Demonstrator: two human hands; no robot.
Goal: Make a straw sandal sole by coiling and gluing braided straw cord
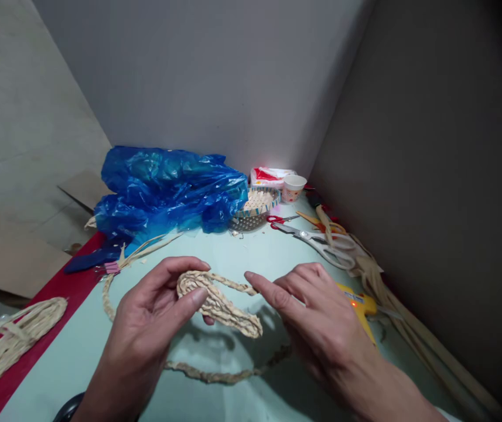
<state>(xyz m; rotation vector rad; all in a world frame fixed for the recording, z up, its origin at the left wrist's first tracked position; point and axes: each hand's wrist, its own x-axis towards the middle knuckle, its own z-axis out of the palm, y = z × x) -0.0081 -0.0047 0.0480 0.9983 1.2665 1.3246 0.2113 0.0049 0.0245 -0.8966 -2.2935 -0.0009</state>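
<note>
The left hand (145, 322) pinches the coiled braid piece (219, 305) between thumb and fingers. Right of this piece, the right hand (321, 310) holds its loose strand (235, 285), index finger extended. Beyond the piece lies bare tabletop (215, 249), then the blue plastic bag (171, 187); the red table edge (53, 299) is to its left.
</note>
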